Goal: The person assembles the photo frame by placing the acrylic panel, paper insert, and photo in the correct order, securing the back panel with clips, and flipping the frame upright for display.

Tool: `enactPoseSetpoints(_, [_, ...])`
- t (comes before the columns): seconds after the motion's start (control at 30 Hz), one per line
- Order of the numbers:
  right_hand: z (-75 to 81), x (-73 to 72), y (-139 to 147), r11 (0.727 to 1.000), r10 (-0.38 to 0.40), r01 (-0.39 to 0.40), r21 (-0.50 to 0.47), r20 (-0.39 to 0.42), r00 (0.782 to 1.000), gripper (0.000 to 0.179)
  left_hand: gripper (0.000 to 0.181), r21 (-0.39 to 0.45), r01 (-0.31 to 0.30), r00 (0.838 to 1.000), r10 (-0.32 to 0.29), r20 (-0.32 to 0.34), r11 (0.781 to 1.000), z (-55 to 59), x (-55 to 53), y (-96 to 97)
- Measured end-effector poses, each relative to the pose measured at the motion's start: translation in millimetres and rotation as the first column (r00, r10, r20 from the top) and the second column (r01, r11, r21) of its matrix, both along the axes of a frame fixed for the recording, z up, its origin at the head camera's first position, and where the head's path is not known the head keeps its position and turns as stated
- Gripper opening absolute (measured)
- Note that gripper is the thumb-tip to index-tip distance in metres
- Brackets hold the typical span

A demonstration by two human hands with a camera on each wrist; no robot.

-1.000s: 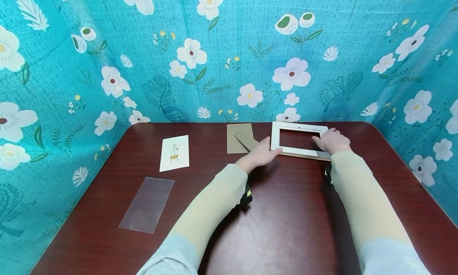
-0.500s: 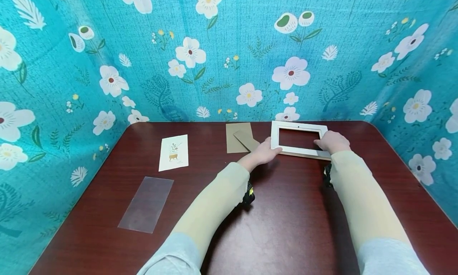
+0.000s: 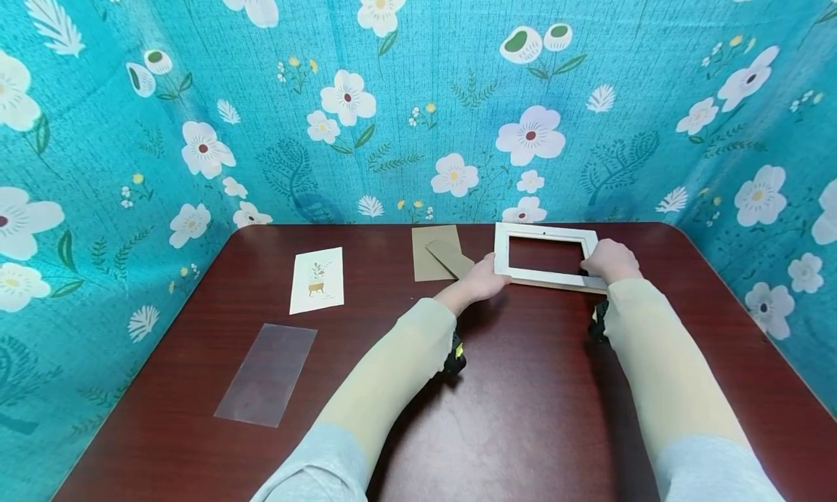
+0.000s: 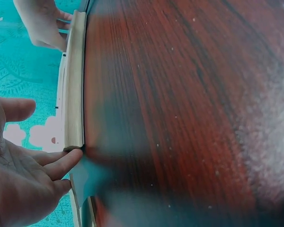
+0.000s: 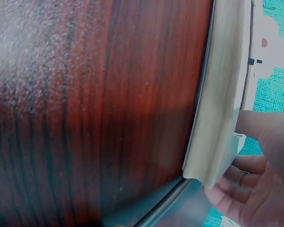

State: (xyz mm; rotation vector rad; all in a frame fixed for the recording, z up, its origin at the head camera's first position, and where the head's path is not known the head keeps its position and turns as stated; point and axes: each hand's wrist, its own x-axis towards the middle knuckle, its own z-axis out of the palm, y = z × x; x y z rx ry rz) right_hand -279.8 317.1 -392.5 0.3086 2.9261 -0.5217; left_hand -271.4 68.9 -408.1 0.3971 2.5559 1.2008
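Observation:
A white picture frame (image 3: 552, 277) without a backing lies at the far edge of the table, front rail toward me. At its left end is my left hand (image 3: 482, 278); in the left wrist view the fingertips (image 4: 75, 155) touch the frame's end corner, while the thumb (image 4: 20, 109) stands away from it. My right hand (image 3: 612, 261) grips the frame's right end. In the right wrist view its thumb (image 5: 250, 122) lies on the inner side and the fingers curl round the outer end of the pale wooden rail (image 5: 217, 109).
Brown backing board (image 3: 426, 261), with a narrow brown strip (image 3: 450, 256) across it, lies left of the frame. Farther left are a card with a potted plant print (image 3: 317, 280) and a clear plastic sheet (image 3: 267, 375). A flowered blue curtain (image 3: 405, 124) hangs behind the table.
My left thumb has drawn back slightly from the frame's front left corner. My right thumb has come down closer against the right rail. The frame has hardly shifted.

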Motion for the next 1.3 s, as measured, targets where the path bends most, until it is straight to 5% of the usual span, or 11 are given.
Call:
enactPoseSetpoints(0.27, [-2.2,-4.9,5,1.000,0.013,-0.012,0.027,-0.035,0.999,0.042,0.059,0.000,-0.016,1.000,0.016,-0.023,1.000,4.0,-0.7,-2.2])
enactPoseSetpoints(0.47, [3.3,-5.5,7,0.998,0.046,-0.044,0.034,-0.065,0.997,0.038,0.052,0.041,-0.108,0.994,0.109,-0.015,0.993,7.4,-1.8,-4.6])
enactPoseSetpoints(0.73, [15.4,-4.3,6,0.998,0.056,-0.054,0.020,-0.098,0.994,0.037,0.044,0.272,-0.236,0.972,0.222,0.080,0.933,12.0,-3.9,-7.7])
enactPoseSetpoints(1.03, [34.5,-3.5,0,0.994,0.104,-0.103,0.019,-0.080,0.991,0.040,0.051,0.505,-0.280,0.936,0.115,0.334,0.816,14.9,-7.9,-18.6])
enactPoseSetpoints(1.17, [43.9,-3.1,-4,0.989,0.147,-0.144,0.036,-0.070,0.987,0.034,0.050,0.549,-0.268,0.925,0.053,0.376,0.791,17.8,-10.8,-24.8])
enactPoseSetpoints(1.3, [50.6,-2.1,-8,0.983,0.179,-0.177,0.040,-0.059,0.982,0.030,0.043,0.564,-0.242,0.919,0.001,0.393,0.789,19.3,-13.6,-31.6])
